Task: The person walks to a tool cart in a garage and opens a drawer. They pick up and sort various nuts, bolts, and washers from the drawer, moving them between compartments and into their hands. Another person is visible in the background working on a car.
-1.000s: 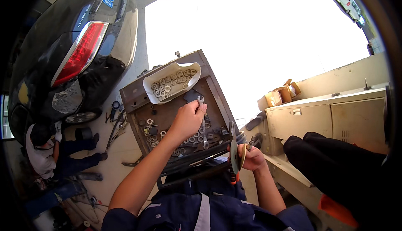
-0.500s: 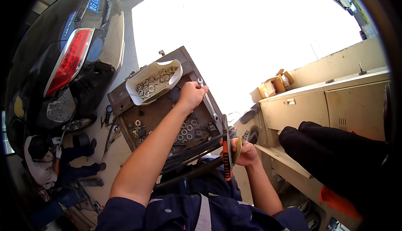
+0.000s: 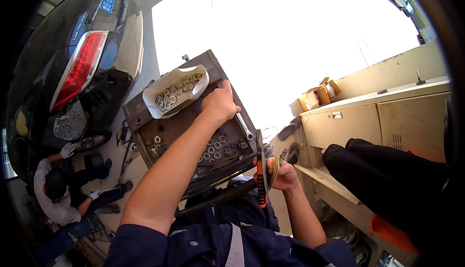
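Observation:
My left hand (image 3: 219,104) is over the right part of a dark metal tray (image 3: 137,114), index finger and thumb stretched out; its other fingers are hidden. Beneath it a wrench (image 3: 246,127) lies along the tray's edge, its upper end covered. Lower right, my right hand (image 3: 286,177) closes on a round yellowish disc (image 3: 275,170). A tool with an orange-and-black handle (image 3: 262,182) is edge-on against the disc; whether the hand grips it too is unclear. A white plastic tub (image 3: 201,92) of metal rings or nuts sits at the tray's far side. Loose metal rings (image 3: 212,149) lie in the tray.
A dark car (image 3: 43,63) with a damaged rear corner stands at left. Beside it a gloved co-worker (image 3: 57,189) sits low near tools on the floor. Beige cabinets (image 3: 348,126) line the right, with cardboard boxes (image 3: 317,97) on top. Black cloth (image 3: 382,170) juts in from the right.
My left hand has shifted slightly up and left, its index finger now extended, while the wrench stays along the tray edge. The co-worker has leaned over. My right hand is nearly still.

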`<state>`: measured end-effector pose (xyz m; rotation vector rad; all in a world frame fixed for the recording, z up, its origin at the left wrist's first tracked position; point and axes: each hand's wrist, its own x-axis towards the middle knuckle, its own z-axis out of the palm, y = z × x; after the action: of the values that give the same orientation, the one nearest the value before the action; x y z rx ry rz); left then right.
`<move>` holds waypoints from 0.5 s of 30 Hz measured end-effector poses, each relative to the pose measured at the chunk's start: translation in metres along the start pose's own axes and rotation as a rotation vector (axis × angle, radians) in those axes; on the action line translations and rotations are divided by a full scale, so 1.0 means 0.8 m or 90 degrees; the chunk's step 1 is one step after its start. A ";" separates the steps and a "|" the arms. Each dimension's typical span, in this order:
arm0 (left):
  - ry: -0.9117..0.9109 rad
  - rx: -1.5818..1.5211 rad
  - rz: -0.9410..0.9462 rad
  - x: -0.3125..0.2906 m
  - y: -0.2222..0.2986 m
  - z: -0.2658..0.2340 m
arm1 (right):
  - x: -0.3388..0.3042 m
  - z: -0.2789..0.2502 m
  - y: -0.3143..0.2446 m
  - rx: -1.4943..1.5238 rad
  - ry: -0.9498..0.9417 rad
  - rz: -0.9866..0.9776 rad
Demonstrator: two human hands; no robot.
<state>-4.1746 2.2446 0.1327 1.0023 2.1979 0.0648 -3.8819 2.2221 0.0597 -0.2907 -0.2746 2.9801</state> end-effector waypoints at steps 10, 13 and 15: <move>0.074 -0.173 0.193 -0.052 -0.044 0.072 | -0.003 -0.009 0.003 0.031 -0.038 -0.035; 0.057 -0.128 0.207 -0.099 -0.047 0.107 | -0.003 -0.011 0.001 0.068 -0.056 -0.031; 0.073 -0.118 0.230 -0.107 -0.045 0.111 | -0.002 -0.011 0.001 0.070 -0.057 -0.036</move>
<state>-4.1042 2.1406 0.1047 1.3026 2.0398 0.4923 -3.8783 2.2227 0.0515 -0.1360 -0.1252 2.9421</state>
